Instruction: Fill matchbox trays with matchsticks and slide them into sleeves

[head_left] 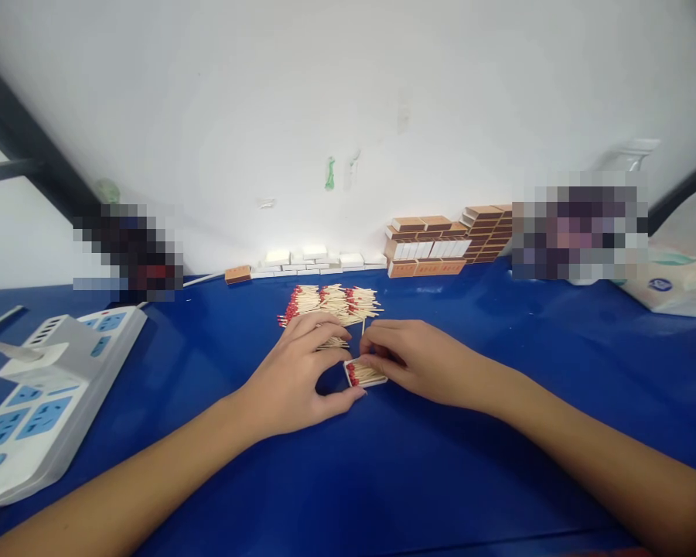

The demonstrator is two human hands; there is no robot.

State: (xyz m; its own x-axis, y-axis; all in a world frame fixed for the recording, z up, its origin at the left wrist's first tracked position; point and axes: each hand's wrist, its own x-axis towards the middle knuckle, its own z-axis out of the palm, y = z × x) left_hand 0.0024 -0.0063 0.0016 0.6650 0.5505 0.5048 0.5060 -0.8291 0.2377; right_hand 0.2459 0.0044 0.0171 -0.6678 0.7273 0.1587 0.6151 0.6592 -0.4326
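A small white matchbox tray lies on the blue table between my hands. Matches with red heads at the left fill it. My left hand is open, its thumb by the tray's near left corner and its fingers arched over loose matches. The fingers of my right hand are pinched over the tray's right part, partly covering it. From those fingertips a single match juts up; its lower end is hidden. Just beyond my hands lies a pile of loose matches, red heads mostly left.
White trays are stacked along the wall, with one brown matchbox at their left. Stacked matchboxes stand farther right. A white power strip with a plug occupies the left side; a tissue pack sits at the right.
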